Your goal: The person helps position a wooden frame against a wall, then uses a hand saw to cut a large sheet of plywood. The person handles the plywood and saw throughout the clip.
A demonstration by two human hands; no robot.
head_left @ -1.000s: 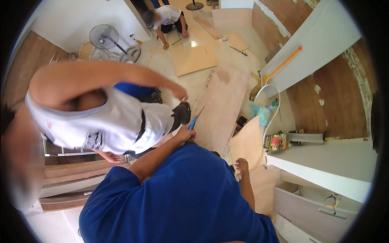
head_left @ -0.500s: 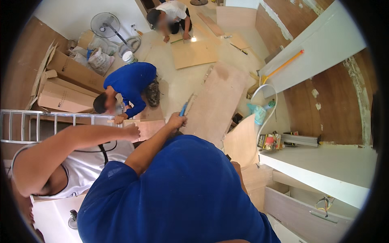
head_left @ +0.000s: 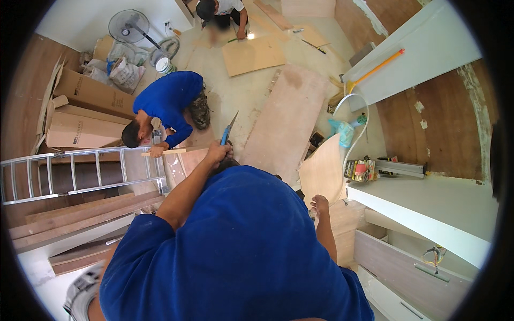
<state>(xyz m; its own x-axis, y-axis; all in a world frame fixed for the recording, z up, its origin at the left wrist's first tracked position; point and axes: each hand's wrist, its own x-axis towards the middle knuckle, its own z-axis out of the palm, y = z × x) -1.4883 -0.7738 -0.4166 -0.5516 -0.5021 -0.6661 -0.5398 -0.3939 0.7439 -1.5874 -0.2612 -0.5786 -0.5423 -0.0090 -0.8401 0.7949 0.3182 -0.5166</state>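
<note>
My left hand (head_left: 218, 153) is closed round a blue-handled tool (head_left: 227, 134) with a narrow, pointed grey blade. The blade points up and away from me, above the floor beside a long pale wooden panel (head_left: 288, 120). My right hand (head_left: 319, 204) hangs at my right side with its fingers loosely curled, and no object shows in it. It is nearest a curved, light wooden sheet (head_left: 323, 174). Ahead to the left, a kneeling person in blue (head_left: 168, 101) has a hand on a thin wooden strip (head_left: 179, 151).
An aluminium ladder (head_left: 99, 170) and cardboard boxes (head_left: 85, 125) lie at the left. Another person (head_left: 231, 12) crouches at the far end by a yellowish board (head_left: 252, 55). White panels (head_left: 412, 69) and a grey drawer front (head_left: 401, 262) stand at the right.
The person in the white sleeveless top has moved out toward the lower left, uncovering the ladder. My left hand has shifted slightly left with the tool, and my right hand has come into view.
</note>
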